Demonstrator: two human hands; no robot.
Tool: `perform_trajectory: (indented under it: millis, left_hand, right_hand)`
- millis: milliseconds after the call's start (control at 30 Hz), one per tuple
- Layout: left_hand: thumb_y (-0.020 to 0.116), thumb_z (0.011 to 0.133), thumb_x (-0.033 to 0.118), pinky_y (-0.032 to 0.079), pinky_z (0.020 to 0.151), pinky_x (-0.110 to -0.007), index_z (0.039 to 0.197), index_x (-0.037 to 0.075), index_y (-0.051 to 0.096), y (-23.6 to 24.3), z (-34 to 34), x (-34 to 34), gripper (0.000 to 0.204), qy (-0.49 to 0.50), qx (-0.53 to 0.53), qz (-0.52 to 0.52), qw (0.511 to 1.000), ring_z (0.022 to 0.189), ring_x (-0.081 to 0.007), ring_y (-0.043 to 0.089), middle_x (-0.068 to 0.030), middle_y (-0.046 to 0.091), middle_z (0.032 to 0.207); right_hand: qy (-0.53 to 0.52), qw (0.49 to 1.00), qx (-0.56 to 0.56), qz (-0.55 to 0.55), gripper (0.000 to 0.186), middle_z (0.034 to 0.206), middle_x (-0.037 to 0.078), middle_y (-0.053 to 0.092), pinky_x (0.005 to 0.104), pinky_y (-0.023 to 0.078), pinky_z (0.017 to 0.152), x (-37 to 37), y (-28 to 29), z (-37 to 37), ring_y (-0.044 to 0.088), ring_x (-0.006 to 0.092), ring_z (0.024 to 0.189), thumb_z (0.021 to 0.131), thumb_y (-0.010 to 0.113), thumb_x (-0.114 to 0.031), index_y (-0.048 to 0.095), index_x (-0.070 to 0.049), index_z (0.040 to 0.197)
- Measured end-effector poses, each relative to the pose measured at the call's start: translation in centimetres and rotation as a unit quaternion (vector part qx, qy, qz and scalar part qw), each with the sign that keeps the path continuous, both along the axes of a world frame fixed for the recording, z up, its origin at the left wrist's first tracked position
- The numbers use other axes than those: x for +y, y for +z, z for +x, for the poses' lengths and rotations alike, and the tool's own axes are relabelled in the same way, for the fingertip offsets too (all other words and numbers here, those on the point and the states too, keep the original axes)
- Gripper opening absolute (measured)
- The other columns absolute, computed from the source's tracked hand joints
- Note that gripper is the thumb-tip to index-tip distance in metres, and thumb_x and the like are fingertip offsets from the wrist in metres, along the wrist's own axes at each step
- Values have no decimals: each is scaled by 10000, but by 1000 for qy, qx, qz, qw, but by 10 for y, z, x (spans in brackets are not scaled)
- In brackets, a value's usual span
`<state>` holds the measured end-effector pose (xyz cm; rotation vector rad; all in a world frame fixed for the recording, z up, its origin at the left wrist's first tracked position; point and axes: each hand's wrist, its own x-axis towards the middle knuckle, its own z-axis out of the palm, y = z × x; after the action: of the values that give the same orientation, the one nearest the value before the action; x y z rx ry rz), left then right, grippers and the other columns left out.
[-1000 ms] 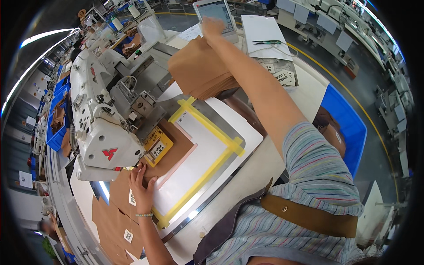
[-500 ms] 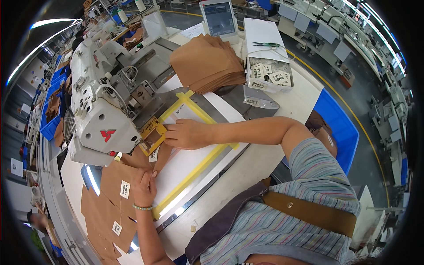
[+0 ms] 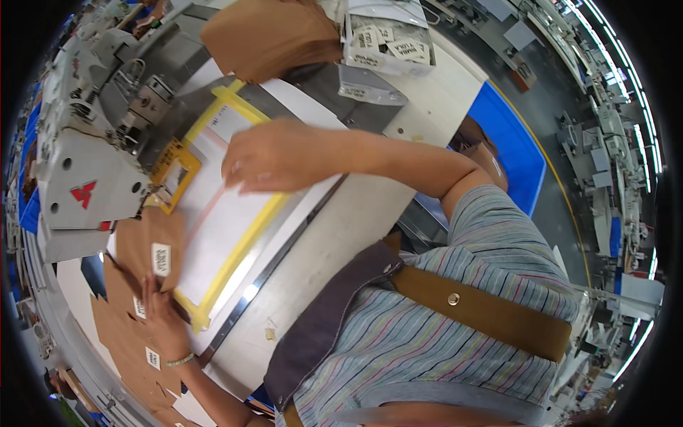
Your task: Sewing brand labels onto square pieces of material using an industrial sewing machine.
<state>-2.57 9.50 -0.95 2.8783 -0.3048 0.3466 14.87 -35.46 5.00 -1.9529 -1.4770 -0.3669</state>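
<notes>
My left hand [image 3: 165, 324] grips a brown cut piece [image 3: 131, 242] bearing a white label [image 3: 161, 260], at the lower left beside the sewing machine [image 3: 89, 167], over more labelled brown pieces [image 3: 117, 341]. My right hand [image 3: 263, 156], blurred, with bent fingers, is over a white template board [image 3: 213, 249] edged with yellow tape and pink strips; whether it holds anything is unclear. A yellow plate with a window [image 3: 174, 178] sits under the machine head, left of my right hand.
A brown stack [image 3: 263, 39] lies at the back, beside a clear box of white labels [image 3: 388, 50]. A blue bin [image 3: 516, 156] holding dark brown material stands at the right, near a floor aisle with a yellow line. Other workstations line both edges.
My right hand came down from the tablet to the yellow plate, then rose slightly off it. The labelled brown piece has slid out toward the lower left with my left hand. The view has shifted.
</notes>
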Motion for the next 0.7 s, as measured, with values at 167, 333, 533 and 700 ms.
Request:
perform_trajectory:
  millis: [167,333,533,700]
  left_hand:
    - [474,1128,68,438,1218,-502,1241,-61,632,-11,-27,32,233,158,-14,25,987,1472,-418,534,-204,603,1564]
    - [600,1120,191,443,1213,-501,1475,-10,591,3,-38,36,409,156,-44,82,983,1484,-398,518,-186,560,1604]
    - [611,1121,218,450,1224,-520,1512,38,569,19,-22,5,432,109,-120,66,984,1495,-415,510,-169,524,1645]
    - [618,1105,136,473,1194,-529,1470,57,627,25,1,-44,374,36,-95,-2,995,1467,-415,544,-170,534,1642]
  right_hand:
    - [-230,973,-2,6,168,1143,40,788,377,600,899,-79,16,-3,739,251,1063,1016,748,-232,823,-110,1103]
    - [-426,897,-98,71,173,1097,122,792,395,591,866,-157,50,-4,758,289,974,995,738,-175,812,-51,1090]
    - [-588,806,-40,-64,231,1124,130,790,402,586,882,-245,81,-8,755,292,1005,962,771,-195,809,-55,1141]
    - [-564,798,74,-196,588,1350,173,739,420,567,1008,-276,64,16,729,321,1169,859,870,-276,722,-82,1395]
